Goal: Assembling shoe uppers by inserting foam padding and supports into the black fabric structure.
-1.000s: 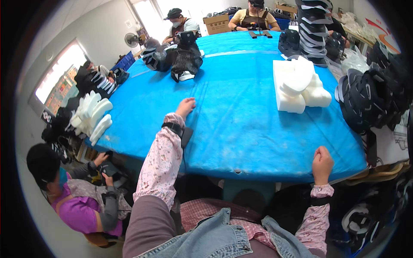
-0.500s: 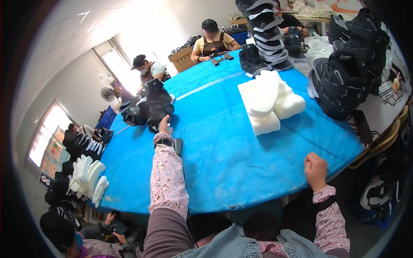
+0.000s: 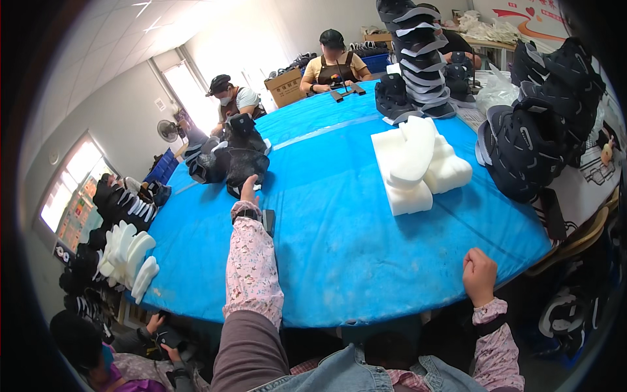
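So where's the left hand (image 3: 249, 190) at?

Reached out across the blue table cover (image 3: 326, 268), fingertips right up against the near side of a black shoe (image 3: 247, 166) from this angle. Fingers look stretched forward, not spread wide. Can't tell if they've actually got hold of it, the contact spot's too small to read

And the right hand (image 3: 480, 269)?

Loosely curled into a fist by the near right edge of the table, nothing showing in it

Ok, so what step is this, and what does it need?

I'd call it the reach, maybe just at first contact. A decent grip from here would want the thumb and fingers round the shoe without knocking the other dark shoes (image 3: 208, 168) bunched against it

Anything further out?

White foam blocks (image 3: 400, 193) right of centre, a tall stack of shoes (image 3: 421, 62) behind them, more black shoes (image 3: 522, 147) off to the right

What's different from a second back?

Back then the left hand was over bare blue, short of the shoes; now it's at the nearest one. View's swung round a bit too, while the right fist is pretty much as it was
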`<state>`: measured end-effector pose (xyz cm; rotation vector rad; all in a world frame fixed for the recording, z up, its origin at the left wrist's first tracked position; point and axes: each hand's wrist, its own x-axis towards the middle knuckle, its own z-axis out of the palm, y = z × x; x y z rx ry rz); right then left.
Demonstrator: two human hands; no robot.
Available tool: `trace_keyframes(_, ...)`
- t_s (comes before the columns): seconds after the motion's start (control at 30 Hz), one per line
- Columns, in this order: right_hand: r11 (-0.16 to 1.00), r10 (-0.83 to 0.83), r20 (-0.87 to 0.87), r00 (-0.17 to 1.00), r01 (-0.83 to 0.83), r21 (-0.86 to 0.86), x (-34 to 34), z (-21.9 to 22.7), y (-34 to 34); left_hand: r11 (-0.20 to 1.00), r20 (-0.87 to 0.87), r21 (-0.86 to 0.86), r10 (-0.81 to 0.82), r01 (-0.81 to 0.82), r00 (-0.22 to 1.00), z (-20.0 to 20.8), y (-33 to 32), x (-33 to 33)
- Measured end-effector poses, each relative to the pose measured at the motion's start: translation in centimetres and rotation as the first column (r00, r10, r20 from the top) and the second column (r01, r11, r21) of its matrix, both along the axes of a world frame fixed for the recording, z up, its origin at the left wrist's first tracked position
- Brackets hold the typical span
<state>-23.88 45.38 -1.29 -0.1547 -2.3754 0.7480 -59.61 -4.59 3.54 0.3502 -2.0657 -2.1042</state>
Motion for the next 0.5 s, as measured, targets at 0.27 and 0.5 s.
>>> trace_keyframes(0.27,1.000,0.009,-0.030,1.000,-0.009,-0.026,-0.2,-0.3,0.1,0.999,-0.158,-0.001,-0.040,0.041,0.987,0.0,1.0,4.3)
trace_keyframes(0.5,0.999,0.043,-0.030,0.999,-0.043,-0.019,-0.7,-1.2,0.5,0.983,-0.215,0.026,-0.170,0.179,0.962,3.9,5.8,21.1)
